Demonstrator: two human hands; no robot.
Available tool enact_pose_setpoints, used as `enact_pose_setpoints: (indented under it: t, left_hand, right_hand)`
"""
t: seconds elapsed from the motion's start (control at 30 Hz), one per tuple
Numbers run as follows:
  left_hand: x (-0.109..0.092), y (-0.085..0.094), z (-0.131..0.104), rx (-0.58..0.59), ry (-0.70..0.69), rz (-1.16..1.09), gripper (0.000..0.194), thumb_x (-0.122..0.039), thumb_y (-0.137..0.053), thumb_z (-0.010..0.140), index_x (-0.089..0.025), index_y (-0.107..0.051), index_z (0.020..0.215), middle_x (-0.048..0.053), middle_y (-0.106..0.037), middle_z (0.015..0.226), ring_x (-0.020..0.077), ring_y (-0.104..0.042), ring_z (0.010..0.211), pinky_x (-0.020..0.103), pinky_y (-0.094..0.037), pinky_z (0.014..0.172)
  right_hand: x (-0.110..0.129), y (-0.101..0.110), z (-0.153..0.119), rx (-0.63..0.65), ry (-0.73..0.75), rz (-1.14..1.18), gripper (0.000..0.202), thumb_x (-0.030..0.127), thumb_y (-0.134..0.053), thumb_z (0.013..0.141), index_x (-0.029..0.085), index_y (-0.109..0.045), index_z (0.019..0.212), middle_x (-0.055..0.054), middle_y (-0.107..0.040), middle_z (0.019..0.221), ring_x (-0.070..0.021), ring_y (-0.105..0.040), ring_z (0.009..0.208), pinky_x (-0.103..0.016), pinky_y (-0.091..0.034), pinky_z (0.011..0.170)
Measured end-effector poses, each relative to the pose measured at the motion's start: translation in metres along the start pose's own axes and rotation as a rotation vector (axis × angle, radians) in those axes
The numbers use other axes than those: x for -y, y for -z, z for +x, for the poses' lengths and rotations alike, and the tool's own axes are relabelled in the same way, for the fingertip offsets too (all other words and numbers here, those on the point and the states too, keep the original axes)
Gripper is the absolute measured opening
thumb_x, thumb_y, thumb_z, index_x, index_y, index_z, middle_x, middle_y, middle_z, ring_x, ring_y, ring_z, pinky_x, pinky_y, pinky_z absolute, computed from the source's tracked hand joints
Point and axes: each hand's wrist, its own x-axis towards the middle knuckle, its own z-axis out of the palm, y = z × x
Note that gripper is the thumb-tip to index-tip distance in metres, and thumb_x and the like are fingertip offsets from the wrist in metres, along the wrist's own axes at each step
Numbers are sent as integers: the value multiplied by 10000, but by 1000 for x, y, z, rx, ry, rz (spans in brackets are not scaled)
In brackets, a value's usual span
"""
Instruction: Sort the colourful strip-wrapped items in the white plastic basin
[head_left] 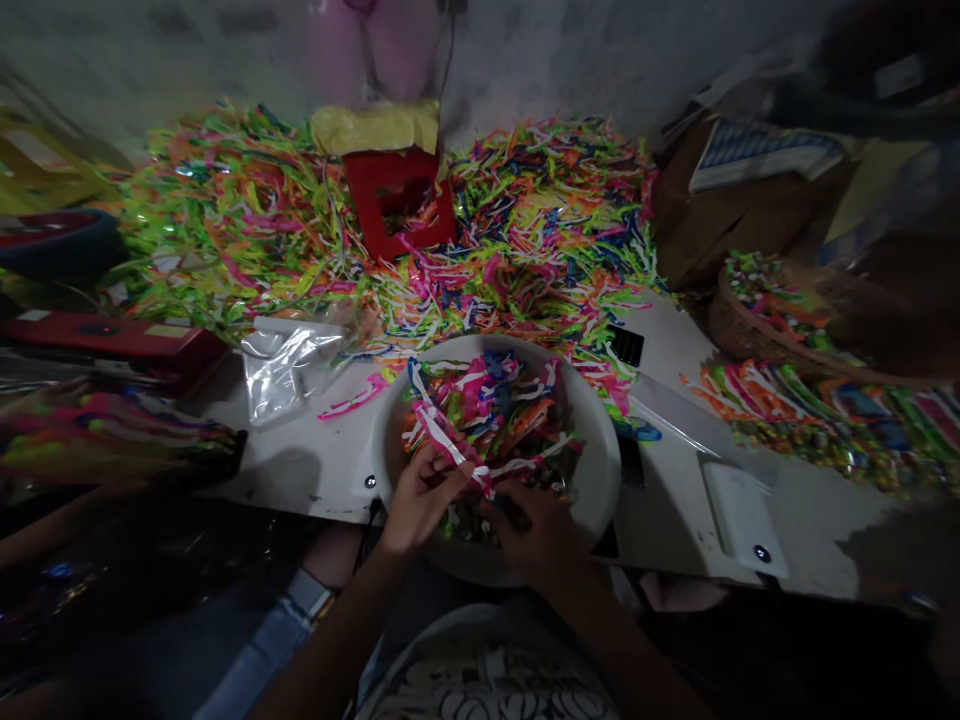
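A pink-and-white plastic strip (442,437) slants up over the white bowl (606,470), its lower end pinched between the thumb and fingers of my left hand (420,502). Close beside it, my right hand (541,532) is closed with its fingertips at the strip's lower end. Whatever those fingertips grip is too small and dark to make out. Below the hands, the bowl holds a heap of bright strips (510,380) in pink, blue and orange, with small pale and greenish pieces (471,525) near its front.
Heaped colourful strips (555,200) cover the table's back, around a red holder (360,205). A clear plastic bag (289,365) lies left of the bowl. At right are a basket (757,330), rows of strips (825,410) and a white box (742,515). Another person's arm (52,520) shows at left.
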Motion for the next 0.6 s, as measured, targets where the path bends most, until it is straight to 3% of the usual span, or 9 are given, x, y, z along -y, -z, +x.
enact_pose_setpoints:
  t: [0.2,0.4,0.6]
  left_hand:
    - [0,1,1,23,2,-9,441,-313,-705,654,-158,-550,1036,40,-654,934,167,-617,803,284,-499,716]
    - [-1,0,-3,24,-13,65,440,-331,-684,679,-153,-568,1065,65,-674,972,189,-603,942,286,-457,833]
    - [3,3,-4,64,55,128,307,-372,-709,634,-146,-646,832,41,-696,798,180,-630,794,289,-472,776]
  right_hand:
    - [-3,0,4,87,-104,263,236,400,-553,792,189,-626,870,-9,-629,690,-161,-564,647,-242,-400,601]
    - [-12,-1,5,247,-75,620,324,414,-422,874,183,-527,1076,-16,-590,845,-141,-542,752,-239,-435,666]
    - [-13,-2,1,82,-14,438,220,366,-459,861,173,-558,897,-2,-562,731,-139,-515,685,-231,-405,623]
